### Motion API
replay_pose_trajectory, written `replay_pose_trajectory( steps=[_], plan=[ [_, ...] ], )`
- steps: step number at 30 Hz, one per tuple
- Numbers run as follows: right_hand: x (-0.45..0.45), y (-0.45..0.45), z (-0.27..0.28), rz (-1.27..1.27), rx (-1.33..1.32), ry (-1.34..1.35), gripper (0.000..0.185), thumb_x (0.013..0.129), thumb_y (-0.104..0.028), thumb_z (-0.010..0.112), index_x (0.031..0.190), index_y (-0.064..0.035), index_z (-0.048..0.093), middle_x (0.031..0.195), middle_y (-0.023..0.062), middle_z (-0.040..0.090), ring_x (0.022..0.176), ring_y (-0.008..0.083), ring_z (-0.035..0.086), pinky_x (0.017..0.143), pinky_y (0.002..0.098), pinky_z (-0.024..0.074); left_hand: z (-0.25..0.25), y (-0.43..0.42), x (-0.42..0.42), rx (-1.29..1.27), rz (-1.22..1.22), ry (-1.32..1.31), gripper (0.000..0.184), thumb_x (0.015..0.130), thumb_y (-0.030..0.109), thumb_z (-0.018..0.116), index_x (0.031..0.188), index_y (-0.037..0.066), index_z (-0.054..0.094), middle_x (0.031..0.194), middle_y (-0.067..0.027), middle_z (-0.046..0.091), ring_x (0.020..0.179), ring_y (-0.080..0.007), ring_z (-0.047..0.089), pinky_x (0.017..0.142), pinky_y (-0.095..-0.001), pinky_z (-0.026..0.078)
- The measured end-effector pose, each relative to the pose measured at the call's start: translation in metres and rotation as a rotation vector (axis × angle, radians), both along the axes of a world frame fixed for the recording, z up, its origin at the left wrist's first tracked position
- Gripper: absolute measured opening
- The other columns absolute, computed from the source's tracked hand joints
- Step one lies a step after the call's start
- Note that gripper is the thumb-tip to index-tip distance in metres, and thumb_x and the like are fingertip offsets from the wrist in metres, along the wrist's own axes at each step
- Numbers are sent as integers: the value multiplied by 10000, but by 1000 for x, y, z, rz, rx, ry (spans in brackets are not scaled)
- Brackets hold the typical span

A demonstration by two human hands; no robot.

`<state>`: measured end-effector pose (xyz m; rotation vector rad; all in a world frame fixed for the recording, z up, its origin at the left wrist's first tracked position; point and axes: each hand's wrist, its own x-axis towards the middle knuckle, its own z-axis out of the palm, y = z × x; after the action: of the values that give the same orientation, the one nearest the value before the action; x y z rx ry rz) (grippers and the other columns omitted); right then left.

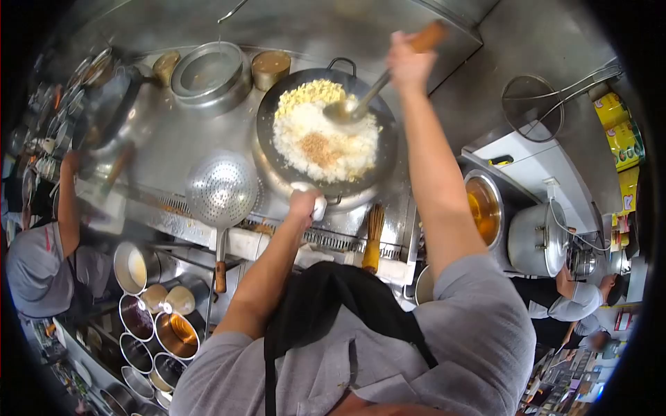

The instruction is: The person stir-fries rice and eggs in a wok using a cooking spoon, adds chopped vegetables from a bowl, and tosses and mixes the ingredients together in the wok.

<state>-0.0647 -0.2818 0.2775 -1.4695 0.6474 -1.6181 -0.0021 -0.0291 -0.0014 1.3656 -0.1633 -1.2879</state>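
A dark wok (387, 142) holds white rice (291, 135), chopped yellow egg (312, 92) and a patch of brown seasoning (318, 148) on top. My right hand (411, 64) grips the wooden handle of a ladle (350, 111), its metal bowl resting in or just above the rice at the upper right. At the wok's near rim, my left hand (304, 205) is closed around a folded white cloth (318, 208), close to the near loop handle. Whether the cloth wraps that handle is hidden.
A perforated skimmer (222, 187) lies left of the wok, and a bamboo brush (372, 239) stands at the front edge. Metal pots (211, 73) sit behind. Seasoning containers (177, 333) crowd the lower left. A large lidded pot (538, 239) is at right. Other people (41, 267) work nearby.
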Motion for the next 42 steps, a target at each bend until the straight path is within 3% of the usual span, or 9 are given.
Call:
replay_pose_trajectory(
  steps=[6, 10, 19, 21, 25, 29, 35, 40, 42],
  plan=[
    [26, 40, 69, 324, -8, 89, 229, 824, -100, 662, 818, -87, 434, 538, 17, 440, 412, 96, 413, 375, 250, 341, 23, -17, 6, -32, -9, -33, 182, 713, 96, 624, 783, -60, 563, 681, -117, 585, 523, -203, 561, 426, -361, 407],
    [37, 37, -21, 162, 125, 16, 250, 824, -134, 669, 856, -92, 424, 583, 23, 453, 423, 108, 405, 377, 250, 339, 35, -3, 11, 81, -151, -109, 153, 730, 103, 609, 776, -37, 566, 667, -104, 577, 515, -197, 556, 432, -358, 415],
    [-45, 73, 169, 189, 68, -71, 196, 867, -205, 622, 861, -144, 436, 512, -53, 349, 376, 77, 326, 340, 258, 280, 108, 87, -12, 28, 62, 241, 127, 793, 64, 556, 893, -14, 543, 746, -104, 578, 587, -210, 571, 510, -360, 460],
    [-60, 29, 143, 492, 205, -13, 186, 829, -103, 643, 840, -71, 460, 569, 15, 445, 439, 120, 426, 403, 277, 371, 113, 80, -8, 60, 41, 275, 132, 795, 60, 561, 906, -9, 546, 763, -101, 579, 609, -205, 572, 520, -365, 458],
    [16, 63, 12, 107, 299, 51, 193, 824, -71, 631, 829, -59, 438, 533, 23, 416, 390, 117, 386, 369, 274, 338, 91, 57, 4, 125, -141, 75, 186, 783, 53, 571, 962, 7, 546, 825, -95, 585, 684, -204, 576, 573, -371, 465],
    [-5, 58, 62, 58, 196, -30, 191, 831, -80, 627, 837, -50, 438, 546, 33, 426, 381, 116, 381, 359, 296, 345, 2, 143, 2, -171, -198, -26, 415, 759, 28, 579, 1155, 18, 455, 1028, -113, 553, 880, -218, 567, 732, -336, 489],
    [-16, 68, 91, 170, 375, 36, 188, 889, -202, 580, 800, -149, 423, 506, -58, 336, 375, 79, 316, 357, 259, 277, 71, 81, 15, -156, -207, -24, 68, 790, 51, 549, 852, 23, 552, 753, -75, 572, 594, -197, 553, 490, -363, 442],
    [-12, 7, 110, 214, 544, 157, 234, 907, -226, 545, 741, -137, 407, 501, -46, 332, 375, 88, 318, 357, 269, 290, 91, 83, 1, -123, -125, 93, 90, 817, 99, 548, 846, 15, 538, 715, -83, 559, 548, -204, 546, 450, -364, 435],
    [2, -44, 71, 184, 583, 156, 218, 869, -163, 598, 766, -77, 427, 510, -7, 376, 377, 116, 360, 351, 284, 320, 102, 60, 5, 112, -127, 252, 264, 808, 191, 590, 1027, 52, 545, 919, -143, 605, 853, -289, 568, 683, -423, 462]
  ],
)
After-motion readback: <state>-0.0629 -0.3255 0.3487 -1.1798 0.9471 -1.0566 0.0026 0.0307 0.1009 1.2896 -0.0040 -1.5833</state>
